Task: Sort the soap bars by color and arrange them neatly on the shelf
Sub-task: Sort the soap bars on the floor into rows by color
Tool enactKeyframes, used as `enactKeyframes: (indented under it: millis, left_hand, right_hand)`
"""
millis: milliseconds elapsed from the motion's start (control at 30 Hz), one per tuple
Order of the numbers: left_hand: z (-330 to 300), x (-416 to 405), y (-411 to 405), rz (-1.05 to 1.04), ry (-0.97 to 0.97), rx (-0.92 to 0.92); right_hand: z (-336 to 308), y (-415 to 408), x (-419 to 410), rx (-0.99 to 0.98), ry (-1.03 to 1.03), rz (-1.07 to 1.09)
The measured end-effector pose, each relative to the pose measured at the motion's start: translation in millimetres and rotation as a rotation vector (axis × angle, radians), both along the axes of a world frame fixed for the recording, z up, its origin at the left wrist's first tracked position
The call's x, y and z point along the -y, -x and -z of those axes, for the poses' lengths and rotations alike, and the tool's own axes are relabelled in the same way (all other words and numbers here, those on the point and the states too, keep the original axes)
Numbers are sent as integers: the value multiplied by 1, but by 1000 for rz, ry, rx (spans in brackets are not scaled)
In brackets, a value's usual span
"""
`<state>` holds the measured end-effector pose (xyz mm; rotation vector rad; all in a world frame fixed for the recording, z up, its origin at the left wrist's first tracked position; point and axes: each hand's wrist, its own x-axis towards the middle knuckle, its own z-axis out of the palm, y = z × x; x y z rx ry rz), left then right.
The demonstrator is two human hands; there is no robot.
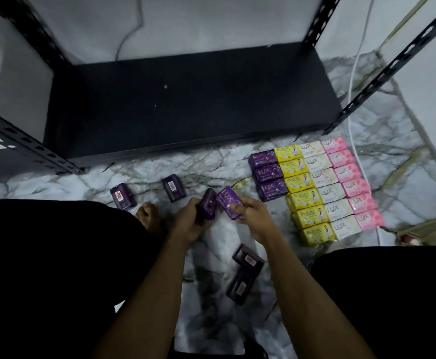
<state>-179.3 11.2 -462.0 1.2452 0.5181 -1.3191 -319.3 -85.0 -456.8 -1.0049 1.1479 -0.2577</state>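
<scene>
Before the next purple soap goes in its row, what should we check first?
1. Left hand grips a purple bar: ok.
2. Right hand grips another purple bar, label up: ok.
3. Purple column shorter than the yellow column beside it, floor space below it: ok.
4. Loose purple bars gathered: not ok, two near the shelf, two between the arms.
5. Black shelf board holds sorted soap: not ok, none on it.
6. Wrappers undamaged: cannot tell.
</scene>
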Motion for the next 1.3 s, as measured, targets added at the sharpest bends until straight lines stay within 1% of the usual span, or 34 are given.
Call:
enactKeyframes:
  millis: [67, 167, 233, 300, 400, 500, 600, 767, 900, 1000, 1100, 1167, 1300]
  left_hand:
    - [-11, 3, 6, 30, 25, 0]
    - [-25, 4, 17, 209, 12, 122]
    - [-34, 6, 27, 355, 34, 141]
    - [-42, 8, 40, 497, 70, 150]
    - [-53, 11, 66, 583, 105, 169]
    - [-63, 14, 90, 588, 179, 163]
    - [-70, 20, 105, 557, 254, 141]
    - [-76, 28, 109, 522, 251, 180]
    - [-75, 31, 111, 524, 336, 192]
    - [-75, 34, 110, 469, 430, 161]
    - [-78, 39, 109, 487, 443, 236]
    - [-79, 43, 111, 493, 420, 275]
    - [-77, 48, 124, 469, 398, 257]
  right_hand:
    - [-22, 15, 8, 59, -18, -50]
    - [-51, 38, 12, 131, -99, -157]
    - [-62, 52, 9, 132, -97, -226]
    - [-71, 67, 4, 107, -42, -196]
    - [-84, 90, -1, 101, 33, -78]
    - [-96, 114, -3, 77, 80, -37]
    - [-98, 143, -5, 97, 53, 50]
    - [-99, 178, -6, 174, -14, 259]
    - [-103, 184, -5, 275, -80, 413]
    - [-100, 184, -6, 347, -122, 525]
    - [-95, 185, -5, 399, -140, 620]
    - [-94, 181, -5, 424, -149, 634]
    - [-88, 160, -11, 302, -109, 640]
